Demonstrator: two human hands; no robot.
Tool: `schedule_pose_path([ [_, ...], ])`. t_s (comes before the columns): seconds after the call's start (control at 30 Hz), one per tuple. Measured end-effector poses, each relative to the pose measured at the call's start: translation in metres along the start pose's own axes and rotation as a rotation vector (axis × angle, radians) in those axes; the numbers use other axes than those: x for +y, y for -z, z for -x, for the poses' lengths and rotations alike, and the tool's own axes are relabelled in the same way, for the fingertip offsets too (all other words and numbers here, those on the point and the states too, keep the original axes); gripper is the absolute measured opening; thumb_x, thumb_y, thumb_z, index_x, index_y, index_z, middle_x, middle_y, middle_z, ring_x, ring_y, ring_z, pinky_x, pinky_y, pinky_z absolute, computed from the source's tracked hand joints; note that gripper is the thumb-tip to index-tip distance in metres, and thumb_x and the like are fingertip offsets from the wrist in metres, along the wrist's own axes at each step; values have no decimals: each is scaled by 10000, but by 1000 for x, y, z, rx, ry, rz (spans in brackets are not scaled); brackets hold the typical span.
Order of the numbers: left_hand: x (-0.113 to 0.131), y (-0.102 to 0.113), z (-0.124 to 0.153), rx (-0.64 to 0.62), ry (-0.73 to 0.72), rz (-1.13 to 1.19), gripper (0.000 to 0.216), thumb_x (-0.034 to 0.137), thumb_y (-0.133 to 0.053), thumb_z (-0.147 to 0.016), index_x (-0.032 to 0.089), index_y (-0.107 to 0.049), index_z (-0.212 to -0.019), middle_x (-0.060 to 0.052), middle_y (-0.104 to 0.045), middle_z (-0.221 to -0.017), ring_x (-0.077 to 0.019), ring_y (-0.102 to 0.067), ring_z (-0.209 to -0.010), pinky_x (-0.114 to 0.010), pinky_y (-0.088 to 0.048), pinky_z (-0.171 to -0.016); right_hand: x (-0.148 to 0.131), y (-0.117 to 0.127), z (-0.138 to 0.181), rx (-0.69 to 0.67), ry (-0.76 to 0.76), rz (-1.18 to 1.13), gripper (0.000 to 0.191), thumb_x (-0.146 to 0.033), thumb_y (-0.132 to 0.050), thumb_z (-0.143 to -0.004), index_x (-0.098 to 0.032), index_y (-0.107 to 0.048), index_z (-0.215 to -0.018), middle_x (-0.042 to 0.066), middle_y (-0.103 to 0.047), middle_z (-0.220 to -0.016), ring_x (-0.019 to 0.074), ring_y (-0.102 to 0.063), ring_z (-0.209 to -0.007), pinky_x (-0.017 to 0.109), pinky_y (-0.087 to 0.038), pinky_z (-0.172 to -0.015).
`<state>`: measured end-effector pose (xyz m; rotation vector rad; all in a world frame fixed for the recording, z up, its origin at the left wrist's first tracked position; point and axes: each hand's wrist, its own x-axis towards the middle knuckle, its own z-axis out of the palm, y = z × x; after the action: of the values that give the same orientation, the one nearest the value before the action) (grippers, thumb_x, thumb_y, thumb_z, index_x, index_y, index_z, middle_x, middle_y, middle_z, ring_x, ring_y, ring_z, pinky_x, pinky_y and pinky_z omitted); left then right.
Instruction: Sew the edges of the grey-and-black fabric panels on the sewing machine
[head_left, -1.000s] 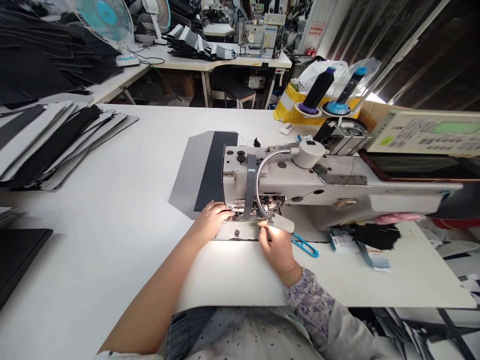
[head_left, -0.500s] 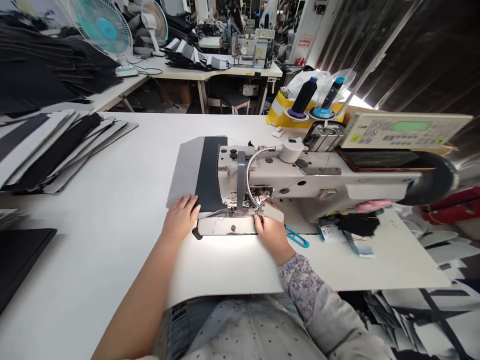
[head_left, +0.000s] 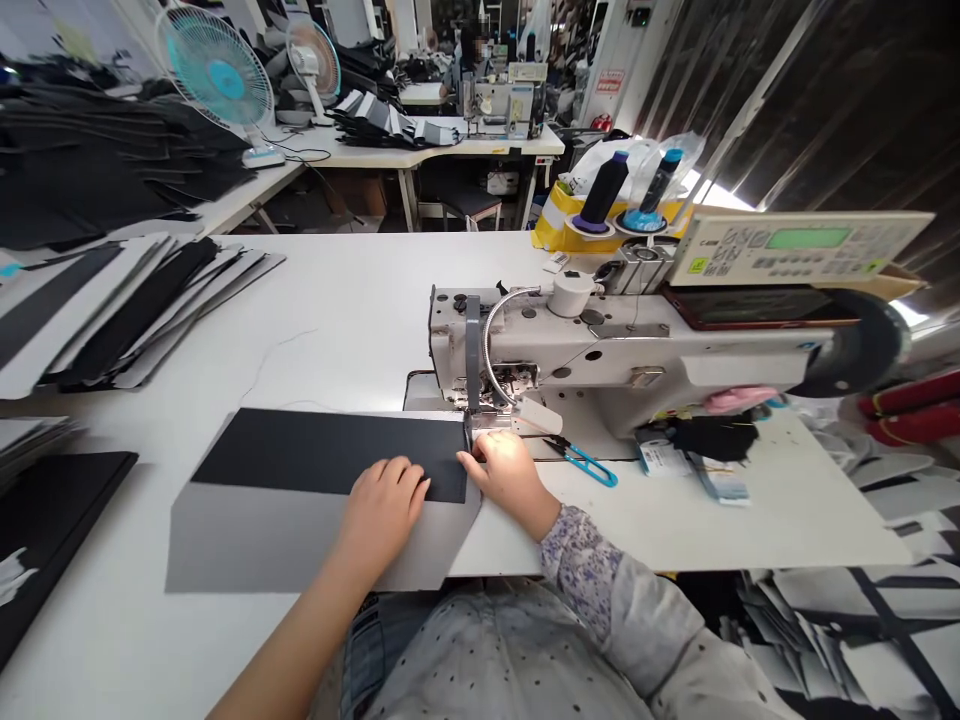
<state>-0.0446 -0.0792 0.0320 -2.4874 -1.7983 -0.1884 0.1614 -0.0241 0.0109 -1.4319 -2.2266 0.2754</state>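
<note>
A grey fabric panel [head_left: 247,540] with a wide black strip [head_left: 315,455] lies across the table, its right end at the presser foot of the sewing machine [head_left: 517,350]. My left hand [head_left: 386,510] rests on top of it with fingers stretched over the black strip. Beside the needle area, my right hand [head_left: 510,475] has its thumb and bent fingers at the panel's right corner; the fingertips are partly hidden. Blue-handled thread snips [head_left: 589,465] lie just right of that hand.
Stacked grey and black pieces [head_left: 135,320] lie on the left, with a black folded piece [head_left: 67,520] nearer. Two thread cones [head_left: 604,190] stand behind the machine, near its control panel [head_left: 806,238]. A fan [head_left: 217,75] stands on another table behind.
The panel has turned and come out from behind the machine head toward me, now lying lengthwise leftward. My left hand has moved right and nearer; my right hand has shifted slightly left, uncovering the snips.
</note>
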Motion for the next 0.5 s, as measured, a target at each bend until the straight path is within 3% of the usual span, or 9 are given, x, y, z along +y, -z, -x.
schedule_pose_path([
  [0.13, -25, -20, -38, 75, 34, 55, 382, 411, -426, -932, 231, -560, -1242, -105, -501, -1398, -323, -421, -1310, -552, -344, -1065, -7, -10, -7, -8, 35, 66, 239, -288, -569, -900, -192, -563, -682, 30, -616, -701, 173, -565, -711, 300, -387, -713],
  [0.33, -87, -27, -82, -27, -154, 102, 450, 440, -398, -936, 272, -516, -1336, -49, -432, -1471, -276, -352, -1375, -488, -299, -1130, -21, -24, -4, -21, 85, 26, 247, -369, -615, -878, -195, -574, -707, 25, -608, -709, 177, -563, -738, 306, -384, -726],
  [0.5, -101, -29, -98, -49, -165, 66, 454, 463, -383, -938, 311, -520, -1343, -34, -434, -1471, -283, -387, -1354, -491, -311, -1120, -21, -29, -3, -5, 90, 7, 231, -368, -645, -853, -199, -572, -715, 26, -606, -709, 190, -555, -746, 310, -381, -718],
])
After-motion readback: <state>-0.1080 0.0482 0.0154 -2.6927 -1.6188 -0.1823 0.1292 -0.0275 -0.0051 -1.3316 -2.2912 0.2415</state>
